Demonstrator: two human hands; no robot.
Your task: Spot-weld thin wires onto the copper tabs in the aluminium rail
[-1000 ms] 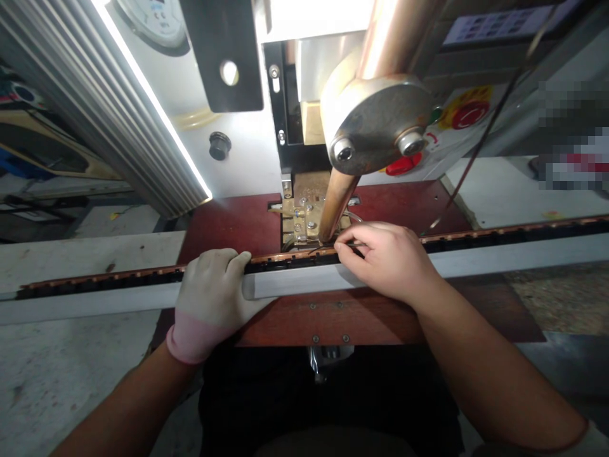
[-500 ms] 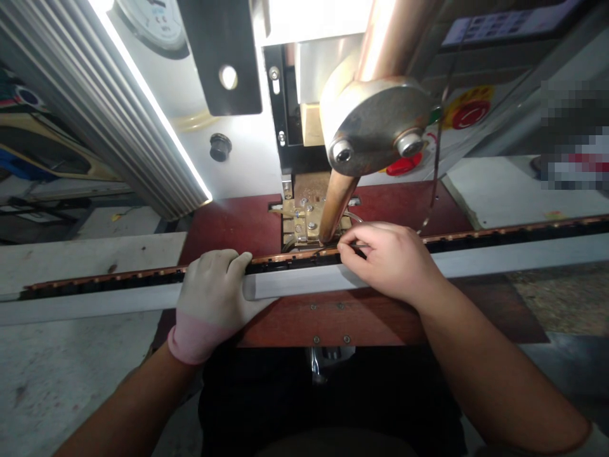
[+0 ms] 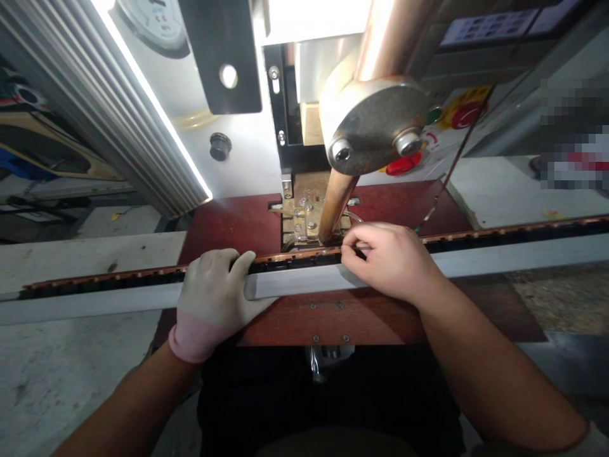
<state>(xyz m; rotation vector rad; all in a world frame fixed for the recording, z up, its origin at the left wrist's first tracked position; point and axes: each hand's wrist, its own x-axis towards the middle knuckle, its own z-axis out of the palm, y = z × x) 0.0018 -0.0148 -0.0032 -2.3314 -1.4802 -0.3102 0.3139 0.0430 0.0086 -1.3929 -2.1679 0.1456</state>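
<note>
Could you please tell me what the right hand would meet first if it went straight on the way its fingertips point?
Most likely the lower end of the slanted, round copper-coloured metal rod, just left of the bare right hand, though depth is unclear.

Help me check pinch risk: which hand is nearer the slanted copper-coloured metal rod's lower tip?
Right: the bare right hand is just right of the lower tip; the pale-gloved left hand lies farther left, over the long grey bar.
</note>
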